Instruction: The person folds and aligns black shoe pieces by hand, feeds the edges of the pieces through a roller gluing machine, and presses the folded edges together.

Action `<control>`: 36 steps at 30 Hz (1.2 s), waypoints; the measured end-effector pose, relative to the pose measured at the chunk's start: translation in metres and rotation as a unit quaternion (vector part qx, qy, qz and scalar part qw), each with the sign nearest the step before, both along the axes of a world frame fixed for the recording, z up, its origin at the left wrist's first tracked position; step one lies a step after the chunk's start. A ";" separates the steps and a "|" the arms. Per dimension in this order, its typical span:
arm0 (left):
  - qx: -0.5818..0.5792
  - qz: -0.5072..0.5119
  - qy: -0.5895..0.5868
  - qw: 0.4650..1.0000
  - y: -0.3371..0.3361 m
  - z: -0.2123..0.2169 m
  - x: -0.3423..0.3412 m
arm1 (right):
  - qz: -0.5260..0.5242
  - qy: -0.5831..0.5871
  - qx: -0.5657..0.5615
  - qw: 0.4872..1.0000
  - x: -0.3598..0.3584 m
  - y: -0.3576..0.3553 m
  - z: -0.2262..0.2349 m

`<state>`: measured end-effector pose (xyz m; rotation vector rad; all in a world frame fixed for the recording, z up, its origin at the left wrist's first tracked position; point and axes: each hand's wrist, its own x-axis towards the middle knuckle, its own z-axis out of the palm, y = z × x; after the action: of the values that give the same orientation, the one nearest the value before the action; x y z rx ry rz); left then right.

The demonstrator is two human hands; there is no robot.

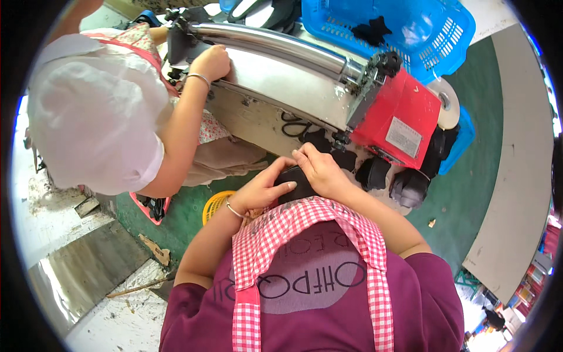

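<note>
Close in front of my chest, both hands hold a dark, flat piece [298, 186] with a rounded edge; its exact kind does not show. My left hand [264, 190] closes on its left side, with the thumb lying across the top face. My right hand [319, 170] grips the far right part, fingers bent over the edge. The fingertips of both hands meet at the far edge. More black pieces [372, 173] lie just beyond my right hand, below the machine.
Ahead stands a machine with a shiny metal roller [270, 42] and a red end housing [400, 117]. A co-worker in a white cap [94, 111] rests a hand on it. Blue basket [328, 17] behind, yellow basket [210, 206] left, scissors handles [296, 126] under the machine's edge.
</note>
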<state>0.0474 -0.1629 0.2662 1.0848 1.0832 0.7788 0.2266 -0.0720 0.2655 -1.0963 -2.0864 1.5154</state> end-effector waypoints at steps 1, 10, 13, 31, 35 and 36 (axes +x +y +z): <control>0.008 0.004 0.004 1.000 -0.005 -0.002 0.001 | 0.004 0.004 0.008 1.000 -0.004 0.001 -0.007; 0.096 0.274 -0.454 0.842 0.079 -0.022 0.007 | 0.044 0.076 0.496 0.864 -0.085 0.009 0.034; -0.104 0.376 -0.497 0.775 0.083 0.068 0.023 | 0.028 0.067 0.274 0.959 -0.096 0.075 0.089; 0.112 0.349 -0.481 0.797 0.137 0.053 -0.006 | 0.040 0.059 0.395 0.916 -0.111 0.056 0.094; 0.066 0.420 -0.348 0.836 0.138 0.041 -0.025 | 0.080 0.109 0.408 0.903 -0.103 0.071 0.087; 0.051 0.432 -0.314 0.844 0.135 0.040 -0.029 | 0.019 0.095 0.351 0.931 -0.095 0.089 0.092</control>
<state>0.0188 -0.0277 0.3066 0.2931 0.9254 1.7831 0.1317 0.0171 0.3572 -0.6076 -2.2305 0.7216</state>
